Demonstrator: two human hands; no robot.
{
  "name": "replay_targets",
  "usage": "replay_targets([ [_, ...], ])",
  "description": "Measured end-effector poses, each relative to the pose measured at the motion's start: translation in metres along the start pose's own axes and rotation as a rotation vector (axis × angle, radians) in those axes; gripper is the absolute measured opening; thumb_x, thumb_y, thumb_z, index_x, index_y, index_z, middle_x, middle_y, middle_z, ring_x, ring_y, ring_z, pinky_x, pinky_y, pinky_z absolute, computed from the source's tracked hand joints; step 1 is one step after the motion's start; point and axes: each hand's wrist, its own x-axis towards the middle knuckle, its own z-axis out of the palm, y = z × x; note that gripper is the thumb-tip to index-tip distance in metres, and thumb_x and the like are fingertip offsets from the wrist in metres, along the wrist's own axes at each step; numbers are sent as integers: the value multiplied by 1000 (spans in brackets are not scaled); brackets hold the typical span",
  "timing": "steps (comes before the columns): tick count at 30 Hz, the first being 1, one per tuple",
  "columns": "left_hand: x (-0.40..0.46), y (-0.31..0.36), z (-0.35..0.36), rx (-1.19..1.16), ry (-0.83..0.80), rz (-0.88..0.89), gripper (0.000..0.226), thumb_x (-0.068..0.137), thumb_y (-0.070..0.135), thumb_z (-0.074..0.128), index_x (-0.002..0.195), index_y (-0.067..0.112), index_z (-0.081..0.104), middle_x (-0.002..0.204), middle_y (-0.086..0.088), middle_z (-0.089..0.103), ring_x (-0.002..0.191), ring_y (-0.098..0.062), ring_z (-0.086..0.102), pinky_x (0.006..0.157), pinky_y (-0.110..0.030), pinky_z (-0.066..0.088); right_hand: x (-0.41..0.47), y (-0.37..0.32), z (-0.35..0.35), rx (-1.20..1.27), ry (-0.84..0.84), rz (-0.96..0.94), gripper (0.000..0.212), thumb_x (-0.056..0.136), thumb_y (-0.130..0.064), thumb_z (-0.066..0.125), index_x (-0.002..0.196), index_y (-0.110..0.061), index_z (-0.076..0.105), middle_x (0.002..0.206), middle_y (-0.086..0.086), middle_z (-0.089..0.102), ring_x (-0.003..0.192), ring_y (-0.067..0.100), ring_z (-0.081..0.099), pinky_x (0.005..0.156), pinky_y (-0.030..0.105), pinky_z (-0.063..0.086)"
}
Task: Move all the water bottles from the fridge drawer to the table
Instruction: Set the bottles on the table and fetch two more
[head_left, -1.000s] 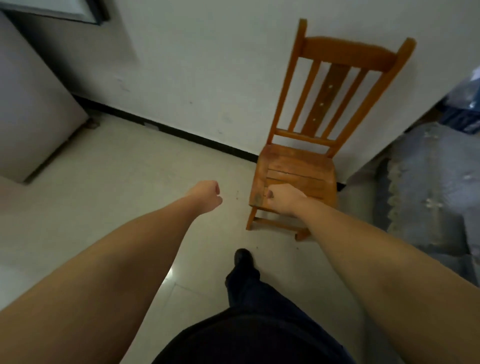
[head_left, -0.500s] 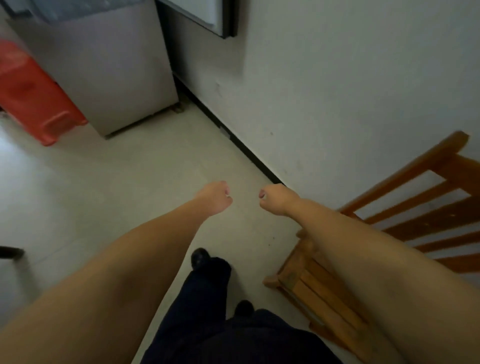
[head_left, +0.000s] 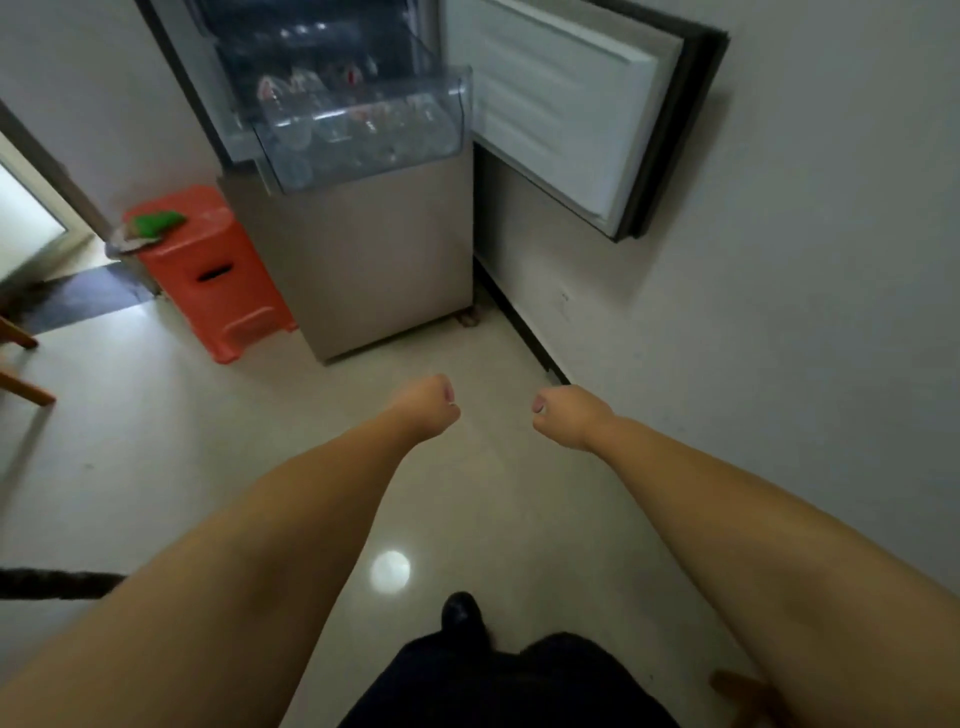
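— Where were the water bottles (head_left: 358, 122) at that moment?

— In the fridge drawer (head_left: 363, 130), a clear plastic bin pulled out from the fridge (head_left: 363, 249), standing out over the front of its lower panel. Through the clear front wall I could make out several bottles packed together. Some seemed to lie on their sides with the long axis running across the drawer, but the blur kept me from telling which way the caps pointed.

— And your hands?

— Both were curled into fists and held nothing. My left hand (head_left: 427, 405) and my right hand (head_left: 566, 415) hung in front of me over the floor, well short of the fridge, side by side with a gap between them, thumbs turned inward toward each other.

— What else stood around the fridge?

— Its door (head_left: 566, 104) was swung open to the right, against the wall. To the left of the fridge, just beside its lower panel, stood an orange plastic stool (head_left: 218, 275) with something green (head_left: 156, 222) lying on top.
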Motion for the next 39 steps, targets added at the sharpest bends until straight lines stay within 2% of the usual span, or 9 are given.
replay_targets([
  [5,62,-16,-64,-9,50,-3,22,87,18,56,106,10,62,110,-11,63,101,-27,59,83,-30,46,80,-37,-56,20,26,-48,36,94,-19,46,118,2,61,121,23,61,110,37,57,95,45,48],
  [14,196,-29,-158,-7,164,-4,21,87,20,56,103,8,63,109,-13,65,101,-28,60,86,-34,49,248,-67,-145,39,79,-130,25,94,-22,47,111,-10,60,113,12,62,102,30,58,89,38,48],
  [17,248,-24,-201,0,209,6,23,87,20,56,105,9,64,112,-13,66,105,-28,60,89,-32,48,311,-79,-183,59,121,-170,23,93,-21,48,107,-9,61,110,13,64,99,29,59,88,39,50],
  [21,320,-10,-271,-15,290,14,23,89,19,55,107,7,62,114,-14,64,107,-29,58,90,-34,47,391,-101,-251,83,157,-232,26,95,-23,48,111,-7,61,113,13,63,104,29,59,91,40,49],
  [26,379,-2,-332,-64,379,46,21,88,17,55,106,7,63,108,-14,66,100,-29,61,89,-38,50,456,-132,-314,83,268,-321,25,94,-21,48,107,-8,64,108,15,66,99,31,61,82,33,46],
  [30,420,-16,-370,-68,436,15,23,87,17,56,108,10,63,108,-13,66,98,-27,62,89,-39,51,500,-166,-346,109,331,-367,25,93,-23,47,108,-11,64,105,15,68,96,33,63,88,40,51],
  [36,475,-60,-421,-69,465,-90,23,89,21,54,110,12,62,111,-12,65,95,-24,59,82,-32,47,566,-224,-371,158,349,-413,25,90,-25,49,107,-16,65,106,9,69,95,28,64,82,38,53],
  [39,496,-88,-435,-41,477,-205,35,91,27,53,123,13,53,125,-14,53,109,-30,54,94,-41,47,598,-247,-368,221,248,-396,29,91,-27,50,116,-14,60,115,10,66,97,27,62,76,31,47],
])
